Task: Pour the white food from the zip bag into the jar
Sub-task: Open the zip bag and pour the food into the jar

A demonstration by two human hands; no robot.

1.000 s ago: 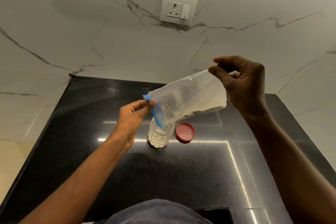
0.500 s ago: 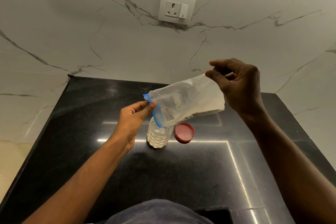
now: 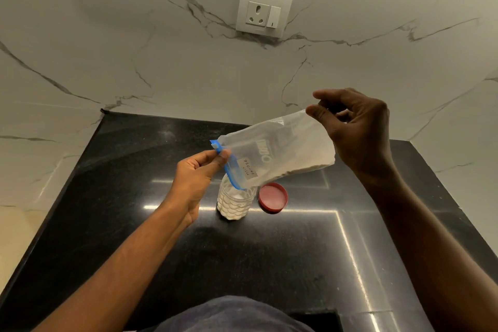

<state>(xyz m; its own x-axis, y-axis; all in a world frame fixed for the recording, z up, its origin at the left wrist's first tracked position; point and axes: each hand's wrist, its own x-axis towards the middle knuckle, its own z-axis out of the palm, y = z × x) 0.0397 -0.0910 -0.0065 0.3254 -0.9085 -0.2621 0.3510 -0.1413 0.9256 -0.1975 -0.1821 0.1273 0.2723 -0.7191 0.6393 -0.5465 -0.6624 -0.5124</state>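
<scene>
A clear zip bag [image 3: 280,155] with a blue zip strip and a small label hangs tilted over the open clear jar [image 3: 235,203], its mouth end pointing down to the jar's opening. White powder lies along the bag's lower edge and fills part of the jar. My left hand [image 3: 198,178] pinches the blue zip end, just left of the jar. My right hand [image 3: 355,132] holds the bag's raised bottom corner between thumb and fingers, above and to the right.
The jar's red lid [image 3: 273,197] lies flat on the black countertop [image 3: 121,224] right beside the jar. A marble wall with a white socket plate [image 3: 263,12] rises behind. The counter's left edge drops off to a pale floor.
The bag's mouth has sunk lower onto the jar's opening, and my right hand has shifted slightly. The jar and lid have stayed put.
</scene>
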